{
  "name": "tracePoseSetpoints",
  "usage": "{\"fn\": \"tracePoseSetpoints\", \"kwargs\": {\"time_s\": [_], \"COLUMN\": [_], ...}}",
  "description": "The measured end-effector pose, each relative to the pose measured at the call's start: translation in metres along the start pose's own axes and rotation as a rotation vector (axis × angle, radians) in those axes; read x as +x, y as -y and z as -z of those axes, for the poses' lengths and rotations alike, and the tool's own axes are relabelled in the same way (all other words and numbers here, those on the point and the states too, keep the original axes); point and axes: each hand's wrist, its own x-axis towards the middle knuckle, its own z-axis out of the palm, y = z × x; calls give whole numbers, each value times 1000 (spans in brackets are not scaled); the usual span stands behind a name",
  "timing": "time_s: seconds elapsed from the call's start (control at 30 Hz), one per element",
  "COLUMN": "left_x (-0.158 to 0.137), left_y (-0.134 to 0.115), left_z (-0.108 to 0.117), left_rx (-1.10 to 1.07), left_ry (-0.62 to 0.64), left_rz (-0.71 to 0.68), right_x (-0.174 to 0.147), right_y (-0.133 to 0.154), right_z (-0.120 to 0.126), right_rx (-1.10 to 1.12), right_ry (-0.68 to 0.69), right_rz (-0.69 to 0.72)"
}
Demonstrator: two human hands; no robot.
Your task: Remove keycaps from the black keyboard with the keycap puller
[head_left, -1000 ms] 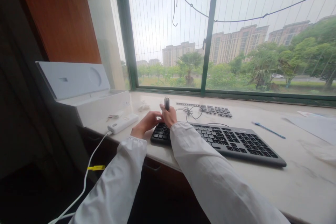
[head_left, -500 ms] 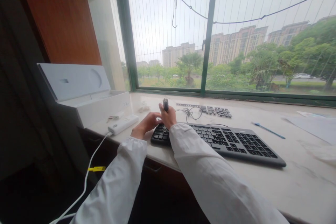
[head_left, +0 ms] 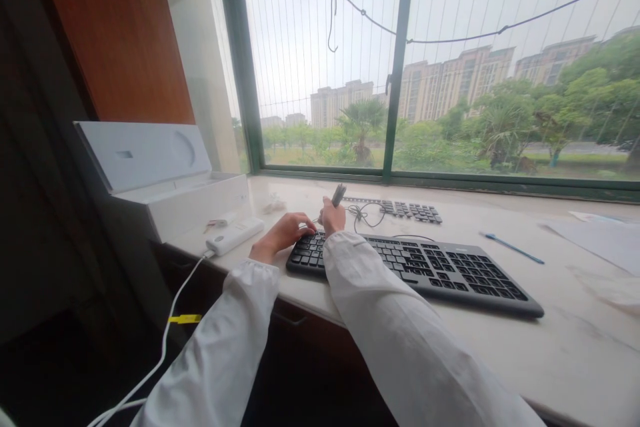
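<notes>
We sat at a pale stone counter (head_left: 500, 347) running beneath a wide green-framed window (head_left: 400, 67). At its left end stood an open white box (head_left: 165, 180) with its lid tipped back. In front of us lay a long black keyboard (head_left: 440, 273), angled along the counter's near edge. Behind it, closer to the window, lay loose strips of dark keys (head_left: 400, 208) with a tangled thin black cable (head_left: 363, 215) just beside them. A white charger block (head_left: 234, 235) rested between the box and the keyboard, its white cord (head_left: 165, 340) dropping over the edge. A blue pen (head_left: 510, 248) lay well to the right.

Our left hand (head_left: 283, 233) rested on the keyboard's left end, fingers curled down onto the keys and gripping nothing we could make out. Our right hand (head_left: 333, 219) was clenched around a small dark tool (head_left: 339, 195), held just above the keyboard's far left corner, its tip tilted up and to the right.
</notes>
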Motion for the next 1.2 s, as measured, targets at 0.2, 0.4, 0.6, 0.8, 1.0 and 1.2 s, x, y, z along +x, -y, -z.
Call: {"fn": "tracePoseSetpoints", "kwargs": {"time_s": [0.2, 0.4, 0.6, 0.8, 1.0, 1.2], "left_x": [-1, -2, -1, 1, 5, 3], "left_y": [-7, -8, -1, 1, 7, 9], "left_z": [4, 6, 2, 0, -3, -5], "left_rx": [8, -11, -46, -69, -47, -59], "left_ry": [14, 22, 2, -23, -86, -90], "left_rz": [-21, -31, -30, -26, 25, 80], "right_x": [3, -2, -9, -19, -24, -25], "right_y": [-3, 0, 0, 2, -2, -2], "right_z": [-2, -3, -5, -5, -6, -4], "right_rx": [116, 58, -141, -399, -536, -528], "right_ry": [24, 95, 216, 291, 360, 352], "right_rz": [-54, -19, 143, 388, 548, 575]}}
